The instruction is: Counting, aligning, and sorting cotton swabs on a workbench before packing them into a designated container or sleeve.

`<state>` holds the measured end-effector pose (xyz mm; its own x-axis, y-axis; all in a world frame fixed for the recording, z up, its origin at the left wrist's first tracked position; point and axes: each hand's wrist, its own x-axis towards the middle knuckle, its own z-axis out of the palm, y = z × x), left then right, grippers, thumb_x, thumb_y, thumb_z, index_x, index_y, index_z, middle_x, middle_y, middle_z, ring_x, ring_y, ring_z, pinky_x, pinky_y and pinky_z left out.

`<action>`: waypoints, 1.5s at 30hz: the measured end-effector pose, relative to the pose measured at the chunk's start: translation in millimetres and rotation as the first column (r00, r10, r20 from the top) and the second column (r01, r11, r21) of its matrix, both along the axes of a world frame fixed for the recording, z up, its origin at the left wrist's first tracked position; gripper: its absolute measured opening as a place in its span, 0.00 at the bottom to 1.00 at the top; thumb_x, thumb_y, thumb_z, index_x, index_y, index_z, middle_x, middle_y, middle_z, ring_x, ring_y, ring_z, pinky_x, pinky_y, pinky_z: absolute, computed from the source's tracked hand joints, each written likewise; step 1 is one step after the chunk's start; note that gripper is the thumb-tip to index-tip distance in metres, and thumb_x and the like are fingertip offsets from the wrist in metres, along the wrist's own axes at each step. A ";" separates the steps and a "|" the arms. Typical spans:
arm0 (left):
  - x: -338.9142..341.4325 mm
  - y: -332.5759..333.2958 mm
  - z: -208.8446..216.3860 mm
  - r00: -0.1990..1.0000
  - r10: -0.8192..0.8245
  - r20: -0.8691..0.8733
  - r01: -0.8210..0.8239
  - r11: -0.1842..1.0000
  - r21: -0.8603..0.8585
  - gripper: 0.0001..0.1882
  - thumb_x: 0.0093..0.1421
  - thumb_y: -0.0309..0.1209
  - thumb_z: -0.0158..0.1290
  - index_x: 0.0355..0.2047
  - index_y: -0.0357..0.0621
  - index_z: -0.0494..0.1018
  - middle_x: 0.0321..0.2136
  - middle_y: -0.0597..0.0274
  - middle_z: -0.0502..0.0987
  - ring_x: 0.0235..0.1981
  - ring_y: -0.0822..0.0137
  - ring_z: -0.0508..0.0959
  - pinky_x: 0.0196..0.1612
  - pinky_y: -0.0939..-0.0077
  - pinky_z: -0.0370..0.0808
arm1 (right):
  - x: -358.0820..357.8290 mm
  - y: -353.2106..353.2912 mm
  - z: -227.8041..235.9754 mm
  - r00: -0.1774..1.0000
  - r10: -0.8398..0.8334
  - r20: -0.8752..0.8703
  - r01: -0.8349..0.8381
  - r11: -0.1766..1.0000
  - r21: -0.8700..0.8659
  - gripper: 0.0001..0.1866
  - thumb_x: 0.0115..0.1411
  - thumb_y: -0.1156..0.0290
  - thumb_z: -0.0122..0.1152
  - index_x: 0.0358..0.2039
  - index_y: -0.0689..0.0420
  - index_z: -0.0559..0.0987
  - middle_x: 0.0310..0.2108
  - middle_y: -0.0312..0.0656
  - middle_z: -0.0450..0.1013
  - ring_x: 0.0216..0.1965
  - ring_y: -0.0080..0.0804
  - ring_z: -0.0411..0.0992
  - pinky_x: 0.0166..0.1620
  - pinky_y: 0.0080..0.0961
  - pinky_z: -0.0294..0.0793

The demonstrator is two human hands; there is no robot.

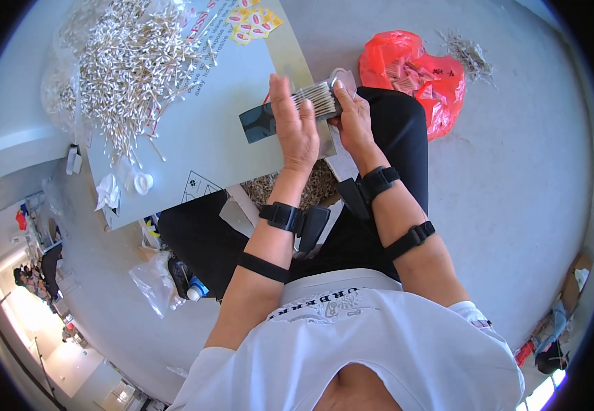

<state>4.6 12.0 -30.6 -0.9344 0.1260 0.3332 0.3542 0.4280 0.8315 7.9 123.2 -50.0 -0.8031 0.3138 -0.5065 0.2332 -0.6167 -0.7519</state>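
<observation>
Swab bundle [319,100] lies at 12 o'clock of view, over the edge of the table [204,137]. Person's right hand [355,120]: fingers curled, thumb on top, gripping its 3 o'clock end. Left hand [297,133]: fingers straight, thumb apart, at its 9 o'clock end; contact unclear. Loose swab pile [132,68]: 10 o'clock.
</observation>
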 end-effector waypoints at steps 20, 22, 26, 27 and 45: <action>3.4 -17.4 10.6 0.981 -0.194 0.024 0.167 0.766 -0.621 0.44 0.57 0.53 0.52 0.66 0.38 0.51 0.67 0.48 0.49 0.69 0.54 0.48 0.67 0.49 0.42 | 2.6 -1.1 13.4 0.996 0.041 -0.075 -0.038 0.999 0.039 0.07 0.55 0.66 0.67 0.27 0.55 0.79 0.19 0.28 0.70 0.17 0.14 0.62 0.21 0.15 0.58; 14.2 -20.6 14.3 0.988 -0.149 0.034 0.135 0.752 -0.645 0.44 0.59 0.53 0.50 0.66 0.38 0.49 0.67 0.47 0.48 0.69 0.53 0.47 0.67 0.50 0.42 | 9.0 5.6 4.2 0.995 0.089 -0.036 -0.085 0.992 0.094 0.06 0.54 0.69 0.67 0.27 0.56 0.80 0.19 0.29 0.71 0.16 0.15 0.62 0.21 0.16 0.57; 29.9 -28.0 15.3 0.991 -0.114 0.071 0.130 0.681 -0.721 0.44 0.58 0.51 0.52 0.65 0.35 0.50 0.67 0.45 0.47 0.69 0.51 0.48 0.67 0.48 0.43 | 11.8 1.9 4.0 0.994 0.098 -0.051 -0.087 0.980 0.180 0.04 0.51 0.73 0.67 0.24 0.57 0.80 0.17 0.28 0.70 0.16 0.15 0.62 0.20 0.17 0.57; 28.4 -28.2 16.9 0.991 -0.116 0.072 0.133 0.693 -0.709 0.42 0.59 0.49 0.52 0.64 0.34 0.52 0.66 0.44 0.49 0.68 0.48 0.48 0.66 0.47 0.44 | 10.7 0.3 4.6 0.994 0.101 -0.031 -0.092 0.974 0.207 0.05 0.50 0.71 0.68 0.23 0.56 0.79 0.17 0.27 0.69 0.16 0.13 0.60 0.19 0.17 0.55; -237.9 -29.2 21.8 0.932 0.242 0.268 -0.115 0.902 -0.415 0.19 0.46 0.37 0.65 0.37 0.43 0.77 0.39 0.51 0.77 0.44 0.53 0.76 0.46 0.61 0.73 | 9.3 7.4 9.5 0.985 -0.008 0.171 0.007 1.000 0.008 0.16 0.55 0.53 0.67 0.23 0.51 0.76 0.18 0.25 0.65 0.18 0.13 0.59 0.21 0.13 0.56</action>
<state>-233.2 -17.2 -8.8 -0.9999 0.0060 -0.0136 -0.0041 0.7683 0.6401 17.3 130.6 -40.5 -0.7026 0.3233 -0.6339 0.3542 -0.6137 -0.7056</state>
